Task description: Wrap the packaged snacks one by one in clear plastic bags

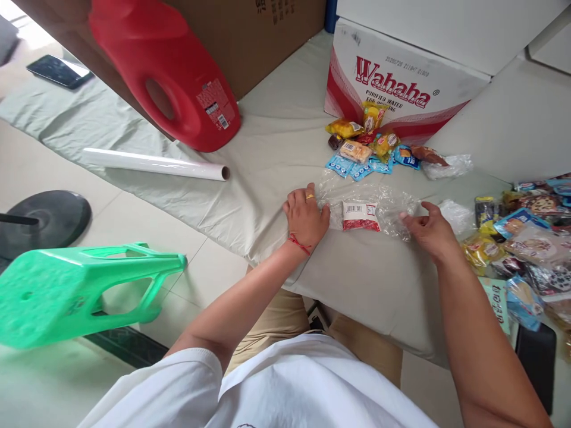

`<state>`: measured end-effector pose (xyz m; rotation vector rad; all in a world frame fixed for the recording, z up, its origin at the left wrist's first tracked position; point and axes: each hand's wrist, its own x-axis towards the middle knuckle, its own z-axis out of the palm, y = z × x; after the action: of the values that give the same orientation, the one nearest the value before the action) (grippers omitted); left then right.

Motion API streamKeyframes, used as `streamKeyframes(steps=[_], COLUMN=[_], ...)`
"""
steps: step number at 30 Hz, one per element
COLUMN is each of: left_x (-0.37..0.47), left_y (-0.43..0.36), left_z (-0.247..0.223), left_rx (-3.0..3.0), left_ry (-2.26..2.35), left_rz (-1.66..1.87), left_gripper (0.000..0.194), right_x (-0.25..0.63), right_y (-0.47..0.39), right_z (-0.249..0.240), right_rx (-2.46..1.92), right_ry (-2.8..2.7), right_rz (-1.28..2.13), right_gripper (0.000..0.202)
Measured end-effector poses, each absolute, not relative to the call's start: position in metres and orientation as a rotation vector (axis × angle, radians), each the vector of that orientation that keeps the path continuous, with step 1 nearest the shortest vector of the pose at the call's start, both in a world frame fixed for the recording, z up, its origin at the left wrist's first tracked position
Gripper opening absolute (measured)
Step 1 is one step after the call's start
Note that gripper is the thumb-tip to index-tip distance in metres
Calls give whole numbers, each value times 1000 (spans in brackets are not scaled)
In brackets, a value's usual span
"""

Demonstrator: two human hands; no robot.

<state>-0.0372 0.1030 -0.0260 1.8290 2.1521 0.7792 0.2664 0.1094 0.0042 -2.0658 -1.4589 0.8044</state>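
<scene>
Nearby, snack pile [530, 232], Wahaha box [397, 83], red jug [178, 77]

Between the left hand [307, 219] and the right hand [432, 230]: one red-and-white packet [360, 216], one clear plastic wrapper [391, 213].
Beyond both hands: three yellow packets [345, 128], at least four blue packets [339, 165], one printed white-and-red box [397, 77].
Left of the left hand: one red jug [203, 98], one white roll [156, 163], one green stool [49, 294], one phone [57, 71].
On the left hand: one ring [310, 196]. On its wrist: one red bracelet [298, 244].
Right of the right hand: one snack heap [535, 238]; overlap prevents a packet count.
</scene>
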Motion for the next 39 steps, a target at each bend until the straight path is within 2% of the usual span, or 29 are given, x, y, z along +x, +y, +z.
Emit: streamKeyframes(steps=[2, 5, 8, 12, 14, 18, 20, 24, 28, 32, 35, 36, 39], left_x=[-32, -29, -35, -50, -53, -52, -50, -48, -45, -46, -49, -50, -52], left_y=[106, 114, 120, 117, 113, 113, 117, 123, 127, 133, 137, 137, 136], left_z=[-22, -14, -5, -2, -4, -11, -13, -13, -10, -10, -10, -10, -9], left_rx=[1868, 1913, 1852, 1810, 1783, 1764, 1761, 1725, 1683, 1662, 1705, 1734, 1833], left_ry=[2162, 2097, 2041, 2008, 2008, 2014, 1978, 1874, 1851, 1830, 1816, 1805, 1767], left_rz=[695, 474, 332, 362, 440, 778, 860, 833, 773, 729, 658, 619, 529], left_gripper=[51, 37, 33, 26, 25, 43, 58, 84, 101, 106, 94, 83, 31], right_x=[256, 254, 264, 279, 284, 278, 264, 217, 177, 168, 170, 171, 173], right_y=[102, 93, 81, 63, 59, 77, 99, 156, 197, 201, 181, 172, 137], right_z=[5, 7, 10, 12, 14, 28, 37, 37, 25, 30, 42, 46, 48], right_rx=[-2088, -1973, -1904, -1920, -2023, -2101, -1952, -1654, -1735, -1717, -1599, -1542, -1358], right_ry=[-1365, -1187, -1086, -1114, -1227, -1476, -1684, -2193, -2399, -2364, -2345, -2373, -2556], right_rz=[854, 1009, 1128, 1280, 1144, 494, 391, 438, 725, 1013, 964, 894, 647], right_gripper=[94, 84, 79, 74, 66, 41, 37, 45, 62, 35, 27, 28, 35])
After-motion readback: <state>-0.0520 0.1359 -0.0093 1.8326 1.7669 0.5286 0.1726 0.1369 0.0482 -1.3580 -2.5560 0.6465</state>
